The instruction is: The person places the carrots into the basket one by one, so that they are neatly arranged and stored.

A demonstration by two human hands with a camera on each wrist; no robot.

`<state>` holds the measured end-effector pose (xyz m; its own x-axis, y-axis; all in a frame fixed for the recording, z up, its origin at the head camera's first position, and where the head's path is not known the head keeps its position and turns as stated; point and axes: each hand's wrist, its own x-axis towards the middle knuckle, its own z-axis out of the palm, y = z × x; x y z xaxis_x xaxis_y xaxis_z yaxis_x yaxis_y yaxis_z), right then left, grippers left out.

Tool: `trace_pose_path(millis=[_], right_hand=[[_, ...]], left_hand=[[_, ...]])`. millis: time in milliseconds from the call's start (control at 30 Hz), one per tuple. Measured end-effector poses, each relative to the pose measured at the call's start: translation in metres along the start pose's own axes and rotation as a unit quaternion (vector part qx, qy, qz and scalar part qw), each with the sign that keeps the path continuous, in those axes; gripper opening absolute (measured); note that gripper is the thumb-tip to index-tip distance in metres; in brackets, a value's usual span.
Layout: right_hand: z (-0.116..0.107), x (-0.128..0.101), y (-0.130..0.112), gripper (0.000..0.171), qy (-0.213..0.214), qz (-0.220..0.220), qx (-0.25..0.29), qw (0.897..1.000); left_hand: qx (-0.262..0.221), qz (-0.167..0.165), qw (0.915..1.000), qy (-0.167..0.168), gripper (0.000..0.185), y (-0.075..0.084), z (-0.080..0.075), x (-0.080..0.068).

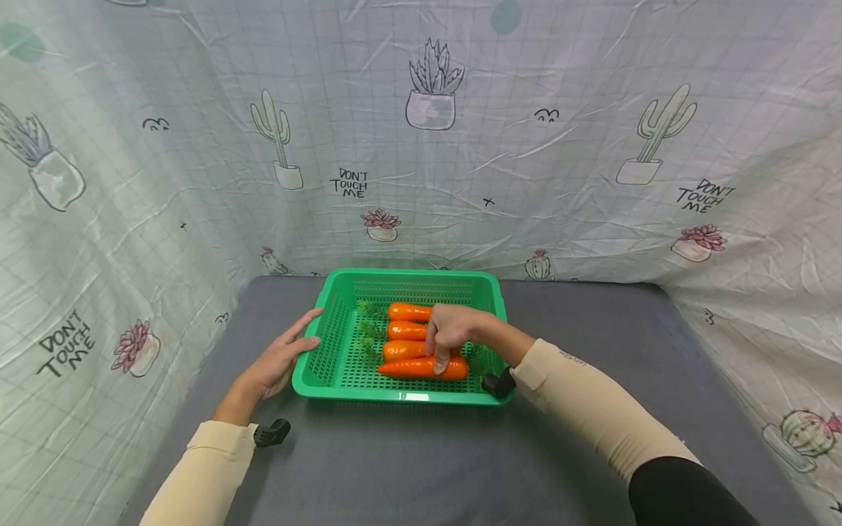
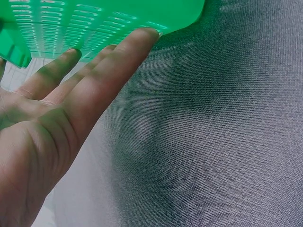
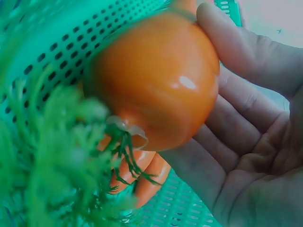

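Note:
A green plastic basket [image 1: 368,395] with slotted sides holds several orange carrots lying side by side. My right hand [image 1: 454,327] reaches in from the right and grips the nearest carrot [image 1: 401,368], thumb on its near side. In the right wrist view, the thick end of that carrot [image 3: 156,80] fills the middle, with green leafy tops [image 3: 57,156] beside it. My left hand [image 1: 279,363] touches the basket's left side; in the left wrist view its fingers [image 2: 113,71] are extended against the slotted wall [image 2: 85,23].
Three other carrots, the farthest one [image 1: 404,312] included, lie behind the held one. Feathery greens [image 1: 368,340] show at their left tips. A grey cloth [image 1: 421,467] covers the table, and a printed curtain [image 1: 487,161] hangs behind and at both sides.

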<state>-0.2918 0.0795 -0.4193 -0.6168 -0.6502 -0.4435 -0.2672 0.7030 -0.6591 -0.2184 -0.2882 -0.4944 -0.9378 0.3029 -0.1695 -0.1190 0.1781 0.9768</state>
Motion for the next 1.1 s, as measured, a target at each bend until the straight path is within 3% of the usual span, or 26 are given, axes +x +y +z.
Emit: trace_pose_path(millis=[667, 1100], right_hand=[[0.004, 0.008, 0.0, 0.029, -0.036, 0.005, -0.065, 0.997], [0.007, 0.011, -0.001, 0.02, -0.044, 0.005, -0.056, 0.997]], left_hand=[[0.017, -0.007, 0.9998, -0.003, 0.072, -0.001, -0.004, -0.003], [-0.016, -0.01, 0.9998, 0.0, 0.072, 0.0, -0.005, -0.003]])
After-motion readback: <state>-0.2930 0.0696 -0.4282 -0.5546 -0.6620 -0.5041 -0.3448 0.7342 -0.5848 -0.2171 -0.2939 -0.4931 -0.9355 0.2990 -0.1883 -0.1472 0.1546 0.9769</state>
